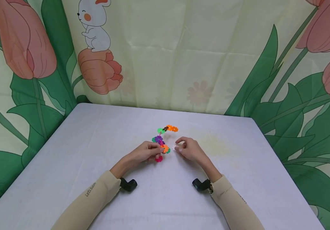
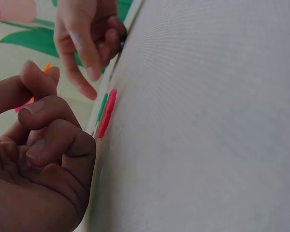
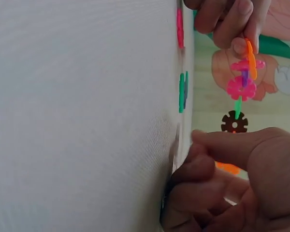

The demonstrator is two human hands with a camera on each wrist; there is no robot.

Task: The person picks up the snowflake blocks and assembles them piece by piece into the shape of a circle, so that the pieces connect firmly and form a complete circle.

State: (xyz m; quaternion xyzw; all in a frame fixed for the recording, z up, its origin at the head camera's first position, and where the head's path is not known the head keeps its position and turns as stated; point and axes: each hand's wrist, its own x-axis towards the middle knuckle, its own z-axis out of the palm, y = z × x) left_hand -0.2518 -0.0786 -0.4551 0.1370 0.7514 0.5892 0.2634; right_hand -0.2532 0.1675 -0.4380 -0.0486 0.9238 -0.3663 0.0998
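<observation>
My left hand [image 1: 149, 150] pinches an orange notched plastic disc [image 1: 165, 148] between thumb and fingers. It belongs to a chain of interlocked flower-shaped discs, with purple, pink, light green [image 1: 161, 130], brown [image 3: 234, 122] and orange pieces, curving away from the hand. My right hand [image 1: 192, 149] is low over the table, its fingertips right at a white notched disc [image 1: 174, 148]. In the left wrist view, the right thumb and forefinger stand apart. A loose pink disc [image 1: 159, 158] lies below the left hand, and a green disc [image 3: 181, 93] lies beside it.
A white cloth covers the table [image 1: 165, 204]. Behind it hangs a curtain [image 1: 165, 57] printed with tulips and a rabbit. A black wrist camera [image 1: 129, 185] sits at the left sleeve, another [image 1: 201, 185] at the right sleeve.
</observation>
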